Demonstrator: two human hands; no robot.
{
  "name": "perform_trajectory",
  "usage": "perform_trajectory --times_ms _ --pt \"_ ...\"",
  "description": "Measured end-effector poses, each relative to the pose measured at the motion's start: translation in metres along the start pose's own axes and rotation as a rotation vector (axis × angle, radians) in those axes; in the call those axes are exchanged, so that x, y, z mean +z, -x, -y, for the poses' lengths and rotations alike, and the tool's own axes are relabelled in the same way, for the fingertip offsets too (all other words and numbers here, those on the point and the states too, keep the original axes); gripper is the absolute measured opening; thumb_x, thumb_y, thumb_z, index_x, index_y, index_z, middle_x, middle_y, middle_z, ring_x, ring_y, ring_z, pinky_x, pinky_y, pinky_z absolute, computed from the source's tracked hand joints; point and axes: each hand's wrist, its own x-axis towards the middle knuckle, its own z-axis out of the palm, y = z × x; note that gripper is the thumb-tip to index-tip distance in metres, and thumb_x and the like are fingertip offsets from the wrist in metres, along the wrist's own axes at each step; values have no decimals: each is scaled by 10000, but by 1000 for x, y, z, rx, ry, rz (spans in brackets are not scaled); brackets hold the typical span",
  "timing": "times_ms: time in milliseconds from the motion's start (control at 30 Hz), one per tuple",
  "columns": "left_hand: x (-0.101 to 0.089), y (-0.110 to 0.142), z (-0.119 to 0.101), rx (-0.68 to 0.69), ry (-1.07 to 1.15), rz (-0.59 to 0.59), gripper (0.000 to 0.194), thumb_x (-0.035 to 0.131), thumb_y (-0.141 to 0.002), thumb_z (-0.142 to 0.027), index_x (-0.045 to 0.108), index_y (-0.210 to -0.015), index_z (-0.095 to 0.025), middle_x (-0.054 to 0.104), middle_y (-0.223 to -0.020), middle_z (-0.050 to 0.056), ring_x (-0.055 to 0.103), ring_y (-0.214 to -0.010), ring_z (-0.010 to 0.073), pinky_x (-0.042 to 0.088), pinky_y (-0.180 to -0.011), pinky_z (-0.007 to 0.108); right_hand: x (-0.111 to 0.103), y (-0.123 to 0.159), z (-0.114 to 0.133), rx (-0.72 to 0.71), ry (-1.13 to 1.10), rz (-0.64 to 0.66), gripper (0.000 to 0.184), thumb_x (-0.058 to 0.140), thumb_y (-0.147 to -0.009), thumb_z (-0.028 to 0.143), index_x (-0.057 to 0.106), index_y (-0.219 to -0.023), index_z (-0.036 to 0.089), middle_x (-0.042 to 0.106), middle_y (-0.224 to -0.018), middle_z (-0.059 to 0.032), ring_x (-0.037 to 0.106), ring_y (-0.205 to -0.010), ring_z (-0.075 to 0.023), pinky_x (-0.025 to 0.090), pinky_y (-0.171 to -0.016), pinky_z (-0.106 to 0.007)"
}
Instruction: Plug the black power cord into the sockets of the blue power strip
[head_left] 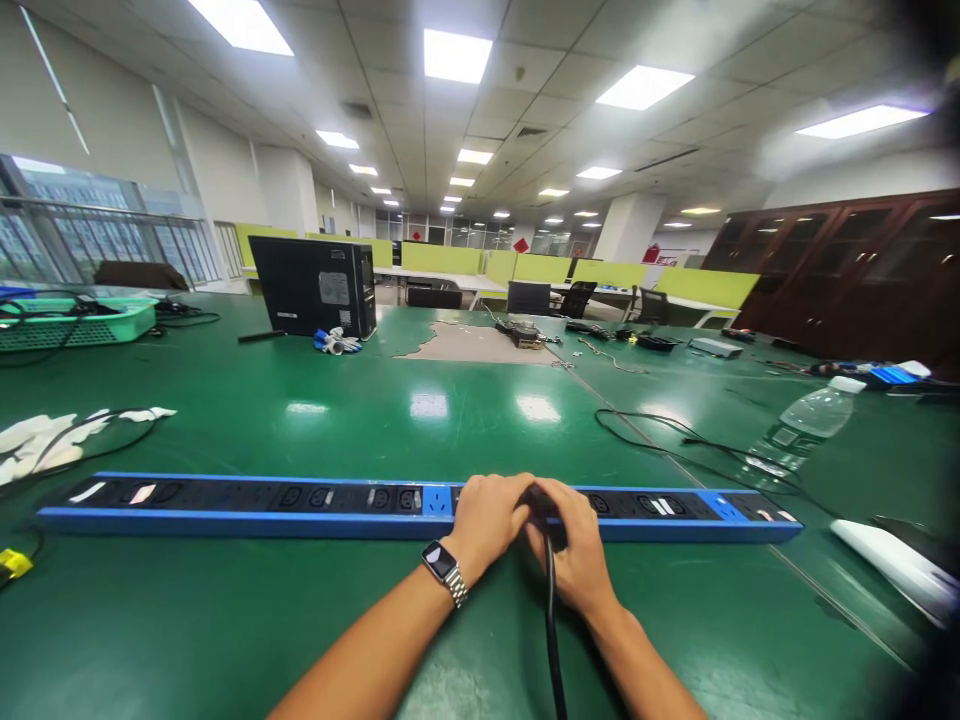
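Observation:
A long blue-and-black power strip [247, 495] lies crosswise on the green table, its sockets facing up. My left hand [487, 520], with a watch [444, 570] on its wrist, bends over the middle of the strip. Its thumb and forefinger close on the dark plug end of a thick black power cord [553, 620]. From the other side my right hand [574, 545] is wrapped around the same plug end. The cord hangs down toward me between my forearms. Fingers mostly hide the plug, so I cannot tell whether it sits in a socket.
A plastic bottle [806, 430] and a thin black cable [675, 430] lie to the right, near a white object [892, 565]. To the left are white gloves [45, 445] and a green basket [97, 325]. A black computer case [311, 285] stands farther back.

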Motion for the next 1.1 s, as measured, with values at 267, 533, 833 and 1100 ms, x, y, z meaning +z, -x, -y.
perform_trajectory --times_ms 267,533,833,1100 --pt "-40 38 55 9 -14 5 690 689 -793 -376 394 -1396 -218 629 -1256 99 579 -1139 256 431 -976 407 21 -1 -9 60 111 44 429 517 -889 413 521 -1260 199 665 -1123 -104 616 -1018 -232 460 -901 -412" --pt "-101 105 146 -252 -154 -69 662 703 -718 -554 557 -1267 -215 660 -1196 98 595 -1090 285 433 -959 438 21 -11 3 265 0 -180 377 538 -850 500 630 -1063 203 687 -996 -86 631 -905 -232 471 -840 -398" --pt "-103 110 147 -231 -22 -81 864 819 -597 -457 466 -1358 -249 638 -1233 89 569 -1128 290 409 -998 453 71 -43 107 252 -217 122 296 525 -877 442 650 -1035 225 694 -927 -68 625 -859 -205 456 -808 -341" --pt "-115 116 148 -119 268 -174 660 607 -702 -177 464 -1346 -204 534 -1356 100 500 -1246 246 379 -1084 423 113 -76 184 263 -13 470 282 589 -853 387 640 -1108 280 688 -901 -68 598 -895 -242 384 -785 -353"
